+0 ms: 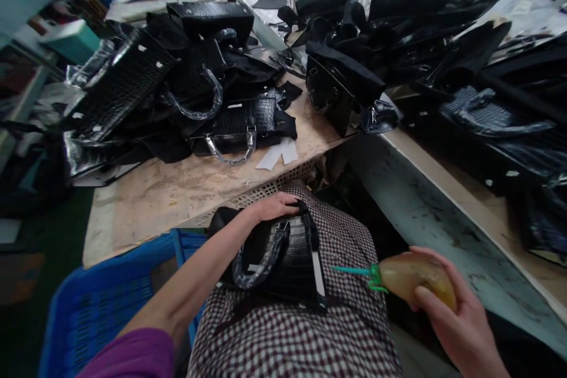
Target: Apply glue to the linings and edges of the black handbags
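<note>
A black crocodile-textured handbag [299, 251] rests on the checked cloth [283, 342] over my lap. My left hand [275, 207] reaches across it, its fingers closed on the far top edge; the fingertips are partly hidden. The bag's plastic-wrapped handle [270, 260] hangs down the side facing me. A white strip [318, 273] runs along its right end. To the right, my right hand [460, 313] is wrapped round a soft amber glue bottle [410, 276]. Its thin blue-green nozzle [352, 270] points left at the bag, with a gap between them.
A worn wooden table [146, 201] ahead carries a heap of black handbags [128, 82]. More bag parts lie on the right-hand bench [443, 159]. A blue plastic crate [101, 289] stands at the lower left. White paper strips [277, 155] lie near the table's edge.
</note>
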Available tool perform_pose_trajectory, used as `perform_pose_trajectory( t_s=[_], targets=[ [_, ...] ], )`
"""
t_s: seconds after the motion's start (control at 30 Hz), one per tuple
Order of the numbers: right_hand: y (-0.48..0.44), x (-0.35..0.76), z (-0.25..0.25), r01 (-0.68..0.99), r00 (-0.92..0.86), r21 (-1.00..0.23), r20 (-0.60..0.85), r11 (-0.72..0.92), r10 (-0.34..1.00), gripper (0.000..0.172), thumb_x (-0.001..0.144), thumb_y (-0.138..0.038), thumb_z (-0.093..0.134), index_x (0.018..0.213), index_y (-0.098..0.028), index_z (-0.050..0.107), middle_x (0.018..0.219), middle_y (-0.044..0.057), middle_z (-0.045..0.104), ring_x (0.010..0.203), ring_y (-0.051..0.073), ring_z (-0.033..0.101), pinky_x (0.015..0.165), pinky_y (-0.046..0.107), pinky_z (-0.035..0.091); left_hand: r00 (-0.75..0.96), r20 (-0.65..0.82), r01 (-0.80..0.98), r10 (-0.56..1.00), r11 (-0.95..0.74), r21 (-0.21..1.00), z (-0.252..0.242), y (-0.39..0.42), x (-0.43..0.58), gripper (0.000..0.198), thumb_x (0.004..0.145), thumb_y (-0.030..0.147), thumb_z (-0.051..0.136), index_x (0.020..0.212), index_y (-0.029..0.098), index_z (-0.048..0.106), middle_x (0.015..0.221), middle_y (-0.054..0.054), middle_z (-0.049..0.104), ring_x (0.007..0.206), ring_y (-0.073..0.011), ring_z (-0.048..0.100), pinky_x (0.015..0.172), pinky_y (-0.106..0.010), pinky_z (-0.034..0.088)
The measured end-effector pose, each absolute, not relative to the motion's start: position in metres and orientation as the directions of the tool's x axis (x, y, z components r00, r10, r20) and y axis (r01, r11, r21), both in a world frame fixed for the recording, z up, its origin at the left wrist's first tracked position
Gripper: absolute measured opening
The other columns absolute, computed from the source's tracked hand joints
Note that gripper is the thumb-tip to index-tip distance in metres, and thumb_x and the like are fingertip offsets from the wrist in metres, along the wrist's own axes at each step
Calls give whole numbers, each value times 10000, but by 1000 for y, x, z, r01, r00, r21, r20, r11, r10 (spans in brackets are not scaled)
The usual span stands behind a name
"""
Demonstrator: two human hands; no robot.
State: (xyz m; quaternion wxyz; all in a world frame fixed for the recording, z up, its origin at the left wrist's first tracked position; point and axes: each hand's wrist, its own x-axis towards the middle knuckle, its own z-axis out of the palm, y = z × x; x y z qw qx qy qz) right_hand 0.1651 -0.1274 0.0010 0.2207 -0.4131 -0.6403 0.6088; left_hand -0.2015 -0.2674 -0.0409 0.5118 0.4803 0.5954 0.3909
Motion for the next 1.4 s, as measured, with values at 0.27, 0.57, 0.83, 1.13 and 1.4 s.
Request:
perform_pose_trajectory(
  t_s=[0.27,0.57,0.83,1.13,1.4],
  targets=[
    [-110,130,-12,275,-689,-962,-191,7,699,496,771,-400,811,1213,-268,627,1020,30,688,795,224,670,528,224,533,-37,-237,119,971,240,963,-41,-263,-200,309,808,420,681,736,127,746,843,-41,706,873,-190,625,878,-275,466],
    [-101,110,-9,195,-760,-979,-116,54,640,446,815,-379,789,1213,-277,619,1038,24,672,832,215,648,649,247,545,-60,-242,97,968,247,964,-41,-265,-203,252,783,357,698,692,126,740,780,-26,693,854,-190,626,894,-284,465],
    [-90,105,-4,152,-819,-986,-84,73,568,453,773,-341,821,1187,-289,646,1041,13,688,856,215,667,749,260,561,-52,-269,81,962,273,959,-41,-264,-206,223,778,320,696,691,119,734,794,-22,698,838,-179,621,895,-290,457],
    [-91,113,4,170,-888,-985,-140,30,439,446,749,-324,830,1165,-264,679,1031,39,700,863,243,683,732,269,575,-58,-302,40,952,304,952,-41,-263,-208,213,743,333,706,703,127,746,814,-29,707,818,-178,606,848,-291,467],
    [-89,110,-3,161,-828,-981,-74,109,556,468,759,-352,823,1187,-285,645,1066,35,670,880,240,658,763,291,564,-72,-330,8,941,331,944,-42,-262,-207,219,716,339,736,695,122,757,816,-34,710,777,-171,609,807,-288,487]
  ],
)
